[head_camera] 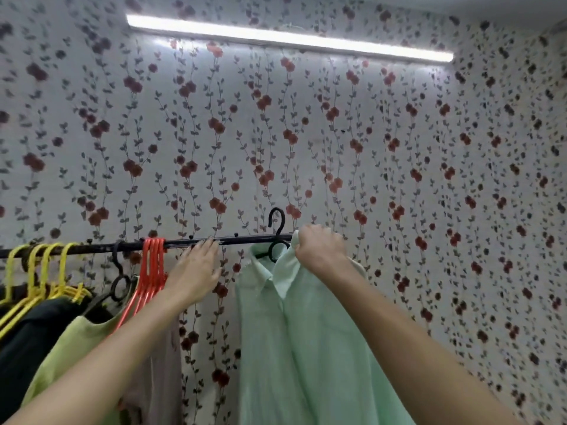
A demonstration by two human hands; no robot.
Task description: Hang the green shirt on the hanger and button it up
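A pale mint-green shirt hangs down on a black hanger whose hook rises just above the black rail; whether the hook rests on the rail I cannot tell. My right hand is closed on the shirt's collar and the hanger's shoulder at the rail's right end. My left hand reaches up with fingers spread, fingertips touching the rail left of the shirt, holding nothing. The shirt's front placket looks closed; its buttons are too blurred to make out.
Left on the rail hang several orange hangers, a second black hanger and several yellow hangers with a black garment and a lime-green garment. Flowered wallpaper and a tube light are behind.
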